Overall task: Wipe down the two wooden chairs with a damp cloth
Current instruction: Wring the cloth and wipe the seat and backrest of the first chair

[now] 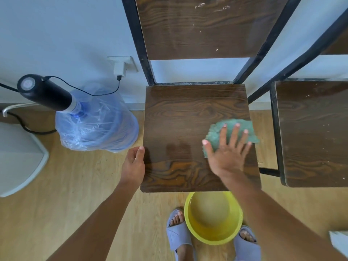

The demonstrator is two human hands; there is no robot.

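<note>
**Cloth on the seat, right hand pressing flat**

Cloth (230,132), green and rumpled, lies on the near chair's seat (188,117) toward its right edge, with one corner hanging a little past that edge; the right hand (228,153) rests on it with fingers spread wide and palm down, pinning it by pressure and not pinching it; the left hand (133,164) curls around the seat's left edge, thumb on top, steadying the chair. A darker, glossy patch in the seat's middle looks like moisture from wiping, while the front strip reads lighter, so the seat seems partly done; the backrest (203,27) above shows pale specks and smears, and looks untouched. The second chair (312,132) stands just beside the first on the right, its seat dotted with small marks, and appears not yet wiped.

Risks, as I judge them: with the cloth so near the right edge, a stroke outward could push it off the seat onto the floor, since an open palm has no hold on it; the yellow basin (213,217) of water sits on the floor between the person's feet, touching or nearly touching the slippers, so a step forward or sideways could tip or slosh it; a very wet cloth could leave pooled water on the wood.
</note>
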